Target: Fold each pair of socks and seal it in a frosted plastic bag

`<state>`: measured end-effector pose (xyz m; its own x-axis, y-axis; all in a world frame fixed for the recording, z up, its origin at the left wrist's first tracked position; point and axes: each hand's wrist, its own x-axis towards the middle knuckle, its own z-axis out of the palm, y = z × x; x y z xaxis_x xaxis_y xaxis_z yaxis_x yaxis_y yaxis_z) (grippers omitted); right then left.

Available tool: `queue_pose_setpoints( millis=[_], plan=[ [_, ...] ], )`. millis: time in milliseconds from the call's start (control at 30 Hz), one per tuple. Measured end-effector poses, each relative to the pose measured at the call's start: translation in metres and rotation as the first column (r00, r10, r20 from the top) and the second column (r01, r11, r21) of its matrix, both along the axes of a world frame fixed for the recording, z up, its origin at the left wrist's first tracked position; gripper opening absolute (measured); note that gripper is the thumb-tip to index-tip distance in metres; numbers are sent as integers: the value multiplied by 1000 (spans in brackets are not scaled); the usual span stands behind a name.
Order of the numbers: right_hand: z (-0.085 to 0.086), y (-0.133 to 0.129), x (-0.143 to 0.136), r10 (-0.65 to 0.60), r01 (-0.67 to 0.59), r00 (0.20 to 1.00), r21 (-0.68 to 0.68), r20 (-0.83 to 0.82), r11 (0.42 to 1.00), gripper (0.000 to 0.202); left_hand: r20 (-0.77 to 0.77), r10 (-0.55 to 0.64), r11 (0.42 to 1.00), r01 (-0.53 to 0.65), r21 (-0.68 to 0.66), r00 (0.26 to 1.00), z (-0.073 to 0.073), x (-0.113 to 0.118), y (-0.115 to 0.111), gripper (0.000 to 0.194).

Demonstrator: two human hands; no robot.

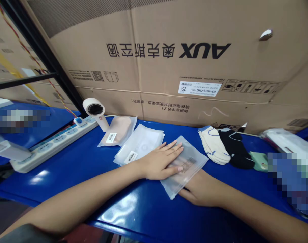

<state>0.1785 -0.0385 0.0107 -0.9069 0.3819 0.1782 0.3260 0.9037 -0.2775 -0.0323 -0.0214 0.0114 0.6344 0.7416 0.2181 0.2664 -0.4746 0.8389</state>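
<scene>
My left hand (162,162) lies flat on a frosted plastic zip bag (191,165), its fingers stretched out and pointing up to the right. The bag has dark printed lines and a zip edge facing me. My right hand (204,189) reaches in from the right at that zip edge. Its fingers are covered by the bag, and whether they are inside it or underneath I cannot tell. Skin colour shows faintly through the plastic. Just left of my left hand, more frosted zip bags (146,136) with a barcode label lie stacked, partly under my forearm.
A filled bag (120,130) with a pinkish item lies beside a white handheld fan (96,111). A power strip (60,140) runs along the left. White socks (214,145), black socks (236,148) and a green item (259,161) lie right. A large cardboard box (154,67) stands behind the blue table (123,209).
</scene>
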Motion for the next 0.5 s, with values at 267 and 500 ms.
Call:
queue_pose_setpoints(
  millis=[267, 500],
  plan=[
    [-11, -13, 1, -162, 161, 987, 79, 10, 984, 50, 120, 73, 991, -58, -124, 990, 4, 2, -8, 58],
    [-16, -15, 25, -208, 206, 978, 98, 12, 974, 58, 48, 67, 996, -70, 57, 997, 4, 4, -11, 49]
  ],
)
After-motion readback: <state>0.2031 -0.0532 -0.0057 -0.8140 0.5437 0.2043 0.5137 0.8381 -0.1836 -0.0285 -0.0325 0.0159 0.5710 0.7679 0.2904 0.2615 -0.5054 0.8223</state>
